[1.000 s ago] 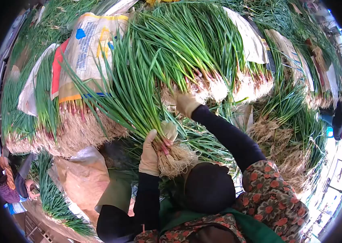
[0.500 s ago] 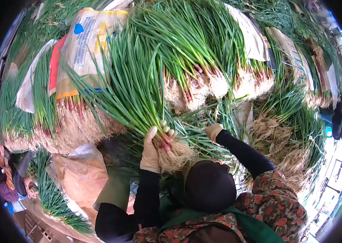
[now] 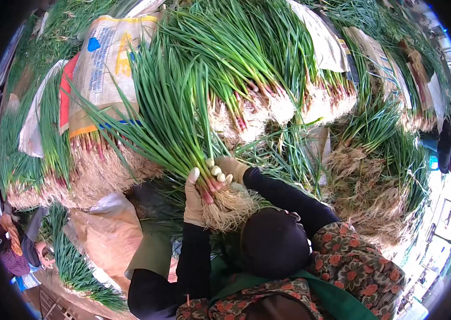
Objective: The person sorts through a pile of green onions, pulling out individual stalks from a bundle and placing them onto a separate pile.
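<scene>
My left hand (image 3: pixel 196 198), in a pale glove, is wrapped round a bunch of green onions (image 3: pixel 182 146) just above its roots. The leaves fan up and to the left, and the pale roots (image 3: pixel 229 207) hang to the right of the palm. My right hand (image 3: pixel 232 168), gloved too, is at the bunch's right side, close to the left fingertips; its own fingers are partly hidden behind the stems and the other hand. Beyond the hands lies a large pile of green onions (image 3: pixel 246 58) with its roots toward me.
A printed sack (image 3: pixel 110 69) covers onions at the left, and a white sack (image 3: pixel 324 40) covers more at the right. Loose onions with tangled roots (image 3: pixel 364 181) lie at the right. A brown sack (image 3: pixel 109 229) is at the lower left. A dark cap (image 3: pixel 274 242) shows at the bottom.
My right hand first drew back from the pile toward the lower right, then moved left to the bunch. My left hand has kept hold of the bunch.
</scene>
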The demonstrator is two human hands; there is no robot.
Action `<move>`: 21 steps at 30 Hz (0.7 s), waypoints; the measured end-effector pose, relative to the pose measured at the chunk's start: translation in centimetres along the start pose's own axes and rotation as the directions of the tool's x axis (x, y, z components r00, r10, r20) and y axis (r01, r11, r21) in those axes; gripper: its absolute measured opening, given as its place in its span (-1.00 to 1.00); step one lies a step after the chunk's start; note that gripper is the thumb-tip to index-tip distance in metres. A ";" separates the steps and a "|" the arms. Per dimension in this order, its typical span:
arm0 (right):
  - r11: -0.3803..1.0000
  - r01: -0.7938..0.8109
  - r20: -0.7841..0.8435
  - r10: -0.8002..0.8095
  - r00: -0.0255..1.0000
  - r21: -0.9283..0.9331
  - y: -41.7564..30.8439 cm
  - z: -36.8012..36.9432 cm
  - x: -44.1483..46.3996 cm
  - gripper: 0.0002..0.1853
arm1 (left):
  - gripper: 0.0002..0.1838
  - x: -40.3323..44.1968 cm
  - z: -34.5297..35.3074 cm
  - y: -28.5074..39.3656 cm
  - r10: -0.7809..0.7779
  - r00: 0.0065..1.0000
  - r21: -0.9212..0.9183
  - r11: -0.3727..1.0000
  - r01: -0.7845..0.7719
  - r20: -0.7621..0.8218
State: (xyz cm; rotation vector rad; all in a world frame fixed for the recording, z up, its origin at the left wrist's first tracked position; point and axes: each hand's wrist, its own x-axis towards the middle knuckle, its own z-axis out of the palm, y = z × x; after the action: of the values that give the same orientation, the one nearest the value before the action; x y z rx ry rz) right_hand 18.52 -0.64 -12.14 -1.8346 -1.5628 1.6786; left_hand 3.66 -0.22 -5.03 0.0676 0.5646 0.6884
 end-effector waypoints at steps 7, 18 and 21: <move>0.827 -0.161 -0.244 0.030 0.969 -0.539 2.3 -3.4 -2.8 -0.77 | -0.50 0.1 1.7 0.6 -0.005 0.999 0.031 1.000 0.006 -0.033; 0.790 -0.394 -0.566 0.073 0.821 -0.469 -0.4 -7.6 -2.7 -0.57 | -0.48 0.2 4.1 0.7 0.055 0.954 0.277 0.960 0.030 -0.294; 0.711 -0.349 -0.493 0.004 0.870 -0.610 -3.2 -5.0 -7.2 -0.55 | -0.50 0.5 1.2 1.3 -0.071 0.991 0.349 0.931 0.108 -0.117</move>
State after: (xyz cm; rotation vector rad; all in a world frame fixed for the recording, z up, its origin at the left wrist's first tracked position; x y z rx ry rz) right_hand 22.40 -2.50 -3.83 -2.5610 -1.9612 0.5858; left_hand 3.82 1.23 -3.90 0.3445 0.7827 0.4957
